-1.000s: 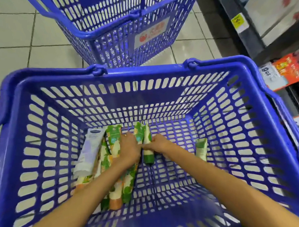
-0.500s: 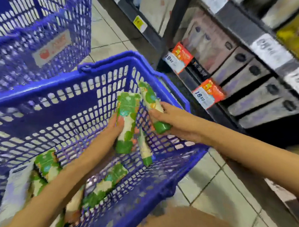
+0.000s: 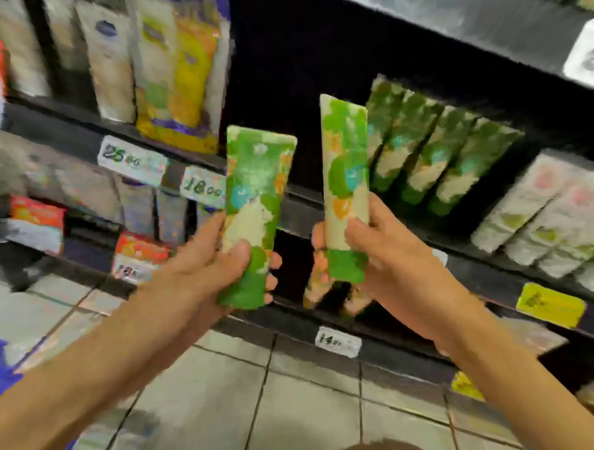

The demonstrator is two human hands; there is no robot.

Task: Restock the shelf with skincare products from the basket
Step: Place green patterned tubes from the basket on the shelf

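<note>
Gripping one tube (image 3: 256, 192) upright in my left hand (image 3: 202, 263) and a second tube (image 3: 345, 161) in my right hand (image 3: 392, 254), fingers curled round each, before the front edge of the shelf (image 3: 488, 267), I risk toppling the standing row (image 3: 439, 157) by shoving in carelessly.

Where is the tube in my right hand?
Head view, just right of centre: the right hand holds the tube roughly upright, left of the shelved green tubes and right of the other tube in the left hand.
</note>
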